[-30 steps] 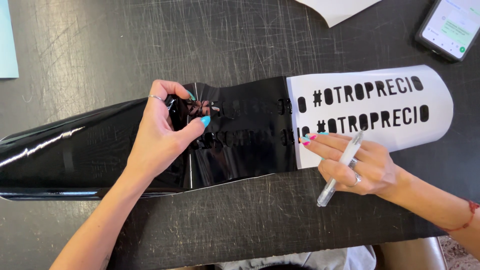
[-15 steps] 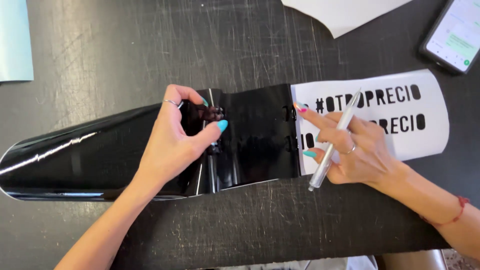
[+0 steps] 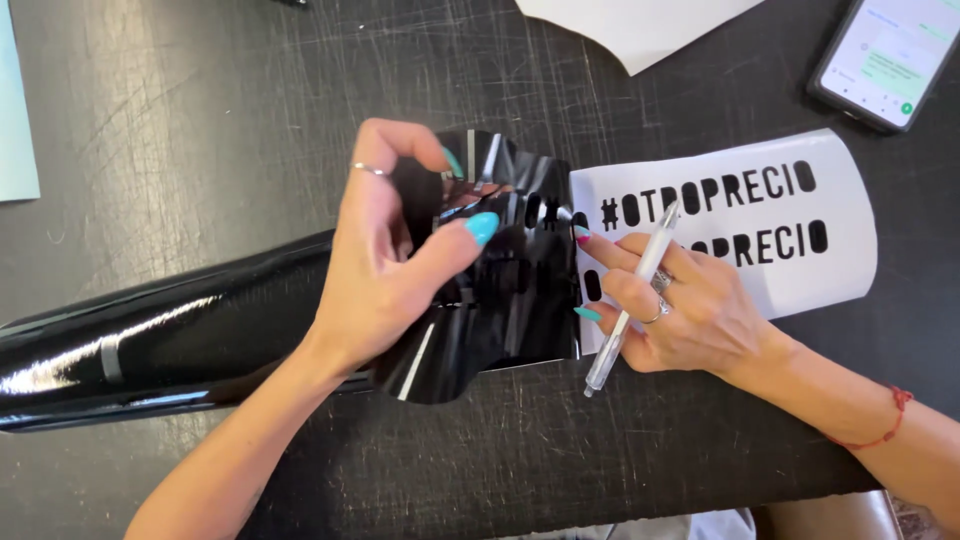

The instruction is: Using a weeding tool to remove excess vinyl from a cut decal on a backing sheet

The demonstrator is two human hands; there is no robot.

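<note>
A glossy black vinyl sheet [image 3: 520,290] is being peeled off a white backing sheet [image 3: 830,270] that carries two lines of black cut-out letters. My left hand [image 3: 390,260] pinches the loose vinyl between thumb and fingers and lifts it, crumpled, off the backing. My right hand [image 3: 680,305] holds a white pen-like tool [image 3: 632,298] and presses its fingertips on the backing at the peel line. The rest of the vinyl runs left as a shiny black roll [image 3: 150,340].
A scratched dark table [image 3: 200,110] lies under everything. A smartphone [image 3: 885,55] with a lit screen rests at the top right. A white paper piece [image 3: 640,25] sits at the top edge, and a pale blue sheet [image 3: 15,110] at the left edge.
My left hand has lifted and pulled the black vinyl up and toward the left, baring more letters. My right hand slid left along the backing, the pen now standing steeper.
</note>
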